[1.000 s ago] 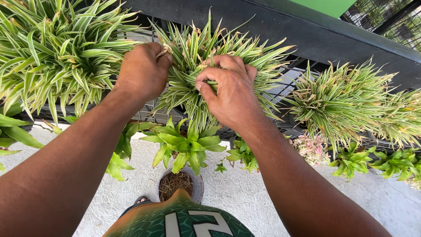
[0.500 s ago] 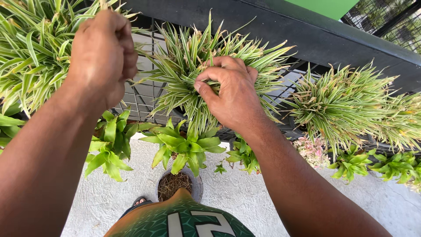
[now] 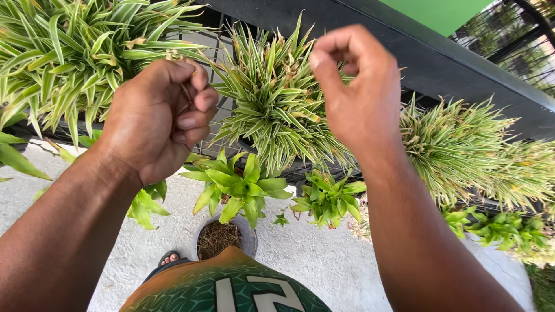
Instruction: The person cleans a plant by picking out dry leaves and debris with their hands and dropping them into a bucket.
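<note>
My left hand (image 3: 159,118) is clenched in a fist, with thin dry leaf scraps (image 3: 186,91) poking out between its fingers. It hovers just left of a striped green-and-white grassy plant (image 3: 277,107) on a black wire rack (image 3: 224,115). Lifted above that plant's right side, my right hand (image 3: 358,86) has its fingers curled in and its thumb pressed to the fingertips. I see nothing in it. Neither hand touches the plant.
A larger striped plant (image 3: 69,58) fills the top left and another (image 3: 462,147) stands to the right, under a black ledge (image 3: 422,55). Below the rack are small broad-leaved green plants (image 3: 243,185), a pot of dry fibre (image 3: 222,237) and my sandalled foot (image 3: 169,258) on concrete.
My right hand has let go of the middle plant and risen up to the right. My left hand has come down and toward the middle, still clenched.
</note>
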